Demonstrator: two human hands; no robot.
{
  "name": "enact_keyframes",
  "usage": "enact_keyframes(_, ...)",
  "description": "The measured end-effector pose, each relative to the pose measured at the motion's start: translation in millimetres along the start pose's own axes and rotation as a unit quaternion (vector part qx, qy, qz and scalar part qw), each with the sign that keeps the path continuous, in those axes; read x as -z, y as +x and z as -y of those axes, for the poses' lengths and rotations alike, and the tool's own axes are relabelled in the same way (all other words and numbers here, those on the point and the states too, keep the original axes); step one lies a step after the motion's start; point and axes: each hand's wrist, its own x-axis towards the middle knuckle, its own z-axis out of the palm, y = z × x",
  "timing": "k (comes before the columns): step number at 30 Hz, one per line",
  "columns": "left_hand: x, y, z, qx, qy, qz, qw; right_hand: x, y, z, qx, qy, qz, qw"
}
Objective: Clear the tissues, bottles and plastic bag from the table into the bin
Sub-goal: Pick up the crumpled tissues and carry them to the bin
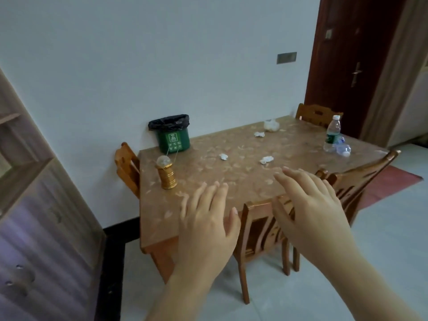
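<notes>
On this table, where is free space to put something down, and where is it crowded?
Free: the near strip of the table, between the gold lantern and the nearest tissue. Crowded: the far right corner, with the upright bottle and the lying bottle.

I see the green plastic bin (172, 137) on the brown wooden table's (231, 181) far left corner, crumpled white tissues (266, 159) mid-table, clear plastic bottles (333, 133) far right.

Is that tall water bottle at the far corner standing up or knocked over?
Standing upright. The tall water bottle has its white cap at the top and its base on the table. A second bottle lies on its side beside it.
</notes>
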Motion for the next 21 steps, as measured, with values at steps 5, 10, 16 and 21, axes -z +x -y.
enact_keyframes(5,-60,33,-17,-0.010,-0.022,0.018,1.000,-23,16,-57,-0.036,-0.009,0.021,0.999)
enact_keyframes(10,-127,75,-8,-0.008,-0.041,0.029,0.999,-64,51,-99,-0.059,-0.030,0.056,0.996)
enact_keyframes(16,-202,141,33,0.015,-0.049,0.042,0.998,-134,130,-139,-0.047,-0.053,0.073,0.995)
enact_keyframes(21,-253,191,65,0.032,-0.045,0.054,0.997,-191,177,-171,-0.042,-0.070,0.097,0.992)
